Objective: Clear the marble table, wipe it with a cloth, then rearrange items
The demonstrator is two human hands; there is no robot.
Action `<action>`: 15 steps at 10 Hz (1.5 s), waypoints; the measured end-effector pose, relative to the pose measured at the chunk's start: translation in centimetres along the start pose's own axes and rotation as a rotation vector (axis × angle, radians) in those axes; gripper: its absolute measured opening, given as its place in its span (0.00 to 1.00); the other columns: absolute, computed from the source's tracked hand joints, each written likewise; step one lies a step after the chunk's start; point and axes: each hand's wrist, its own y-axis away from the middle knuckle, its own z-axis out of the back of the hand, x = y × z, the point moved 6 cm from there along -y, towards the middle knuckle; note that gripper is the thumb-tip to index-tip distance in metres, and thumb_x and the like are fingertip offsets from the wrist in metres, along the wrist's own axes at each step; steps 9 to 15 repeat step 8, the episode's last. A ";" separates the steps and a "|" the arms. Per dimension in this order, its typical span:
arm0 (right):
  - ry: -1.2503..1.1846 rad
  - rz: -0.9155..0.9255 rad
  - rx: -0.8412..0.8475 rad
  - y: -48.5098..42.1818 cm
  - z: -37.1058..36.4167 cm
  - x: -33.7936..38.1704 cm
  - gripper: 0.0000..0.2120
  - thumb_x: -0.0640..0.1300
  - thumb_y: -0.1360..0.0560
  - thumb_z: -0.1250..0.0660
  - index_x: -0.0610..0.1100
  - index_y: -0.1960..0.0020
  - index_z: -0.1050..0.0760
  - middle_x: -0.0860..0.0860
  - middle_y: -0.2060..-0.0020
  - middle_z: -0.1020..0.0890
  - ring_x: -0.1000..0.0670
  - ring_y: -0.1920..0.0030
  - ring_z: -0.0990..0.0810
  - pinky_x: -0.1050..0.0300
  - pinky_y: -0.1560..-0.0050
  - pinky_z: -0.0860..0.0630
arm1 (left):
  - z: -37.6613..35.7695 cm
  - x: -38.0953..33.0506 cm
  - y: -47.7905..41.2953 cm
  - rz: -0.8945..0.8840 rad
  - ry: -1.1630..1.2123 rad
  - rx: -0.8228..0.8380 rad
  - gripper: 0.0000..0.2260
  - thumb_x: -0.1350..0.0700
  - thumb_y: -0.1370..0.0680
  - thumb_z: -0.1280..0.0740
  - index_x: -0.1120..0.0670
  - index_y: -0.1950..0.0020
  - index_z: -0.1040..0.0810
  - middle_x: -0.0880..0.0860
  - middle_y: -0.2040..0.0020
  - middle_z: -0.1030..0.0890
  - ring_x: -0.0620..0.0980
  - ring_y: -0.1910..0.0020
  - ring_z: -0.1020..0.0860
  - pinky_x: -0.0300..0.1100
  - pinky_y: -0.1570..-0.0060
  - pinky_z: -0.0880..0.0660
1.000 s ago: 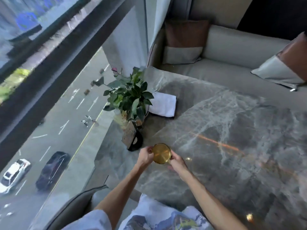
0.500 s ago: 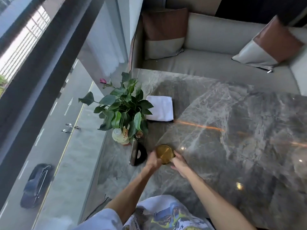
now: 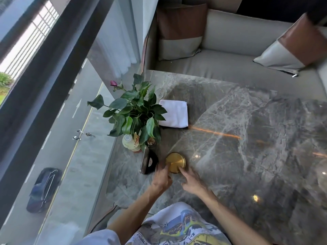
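Observation:
A round gold disc [image 3: 175,161] lies on the grey marble table [image 3: 247,138] near its left edge. My left hand [image 3: 161,178] presses its fingertips on the disc's left near rim. Fingers spread, my right hand [image 3: 192,182] touches the right near rim with its index tip. A folded white cloth [image 3: 174,114] lies farther back on the table. Between cloth and disc stand a leafy green plant [image 3: 134,112], a cream bottle [image 3: 130,143] and a dark upright card stand [image 3: 149,161], the last just left of the disc.
A beige sofa [image 3: 230,55] with brown and cream cushions [image 3: 178,32] runs along the table's far side. A floor-to-ceiling window [image 3: 53,121] borders the table on the left, with a street far below. My patterned shorts [image 3: 177,227] are at the near edge.
The gold disc, held up in both hands a second ago, has come down and forward onto the marble beside the card stand. My fingers have loosened on it. The view tilted toward the sofa.

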 end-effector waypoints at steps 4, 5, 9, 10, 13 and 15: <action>0.047 -0.054 -0.016 0.4 -1.0 0.6 0.38 0.42 0.23 0.39 0.57 0.20 0.54 0.38 0.21 0.54 0.39 0.20 0.53 0.48 0.20 0.49 | -2.4 0.6 0.3 0.049 -0.141 0.078 0.32 0.61 0.25 0.40 0.51 0.22 0.43 0.56 0.19 0.50 0.58 0.20 0.60 0.53 0.22 0.44; 0.015 -0.046 -0.004 0.6 -0.8 0.5 0.37 0.43 0.22 0.39 0.58 0.20 0.54 0.39 0.20 0.54 0.40 0.20 0.53 0.49 0.20 0.49 | -2.4 0.4 0.5 0.047 -0.116 0.076 0.33 0.62 0.25 0.40 0.50 0.21 0.45 0.57 0.20 0.47 0.60 0.20 0.60 0.53 0.22 0.44; 0.058 0.047 -0.273 3.9 2.3 -4.3 0.36 0.62 0.23 0.40 0.58 0.20 0.53 0.46 0.20 0.59 0.40 0.20 0.62 0.41 0.22 0.52 | -1.8 -2.6 2.1 0.174 -0.244 0.014 0.31 0.51 0.24 0.42 0.50 0.22 0.47 0.58 0.20 0.47 0.61 0.20 0.55 0.69 0.27 0.52; 0.058 0.047 -0.273 3.9 2.3 -4.3 0.36 0.62 0.23 0.40 0.58 0.20 0.53 0.46 0.20 0.59 0.40 0.20 0.62 0.41 0.22 0.52 | -1.8 -2.6 2.1 0.174 -0.244 0.014 0.31 0.51 0.24 0.42 0.50 0.22 0.47 0.58 0.20 0.47 0.61 0.20 0.55 0.69 0.27 0.52; 0.058 0.047 -0.273 3.9 2.3 -4.3 0.36 0.62 0.23 0.40 0.58 0.20 0.53 0.46 0.20 0.59 0.40 0.20 0.62 0.41 0.22 0.52 | -1.8 -2.6 2.1 0.174 -0.244 0.014 0.31 0.51 0.24 0.42 0.50 0.22 0.47 0.58 0.20 0.47 0.61 0.20 0.55 0.69 0.27 0.52; 0.058 0.047 -0.273 3.9 2.3 -4.3 0.36 0.62 0.23 0.40 0.58 0.20 0.53 0.46 0.20 0.59 0.40 0.20 0.62 0.41 0.22 0.52 | -1.8 -2.6 2.1 0.174 -0.244 0.014 0.31 0.51 0.24 0.42 0.50 0.22 0.47 0.58 0.20 0.47 0.61 0.20 0.55 0.69 0.27 0.52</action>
